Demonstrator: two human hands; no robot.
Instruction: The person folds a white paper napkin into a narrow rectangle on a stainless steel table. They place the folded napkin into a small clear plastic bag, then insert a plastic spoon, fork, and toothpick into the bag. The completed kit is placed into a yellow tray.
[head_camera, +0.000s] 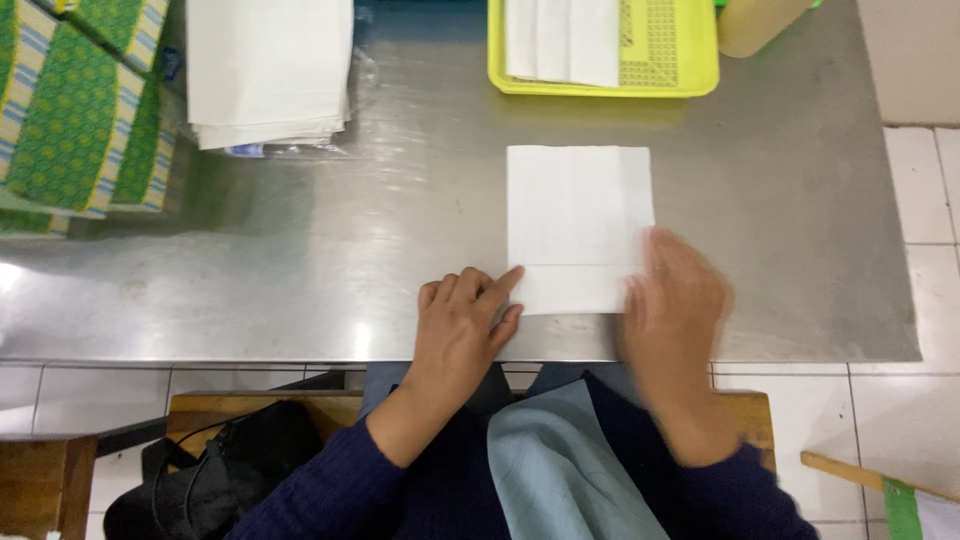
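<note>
I see a folded white paper sheet (578, 228) lying flat at centre frame on the steel worktop (300, 270). My left hand (462, 325) rests flat, fingers together, fingertips pressing the sheet's lower left corner. My right hand (675, 300) is blurred over the lower right corner; I cannot tell its grip. A yellow tray (690, 60) sits above.

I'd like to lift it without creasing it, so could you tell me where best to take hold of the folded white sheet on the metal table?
Probably the far edge of the folded white sheet, coming from beyond it: it lies flat and free there, while both hands cover its near corners.
</note>
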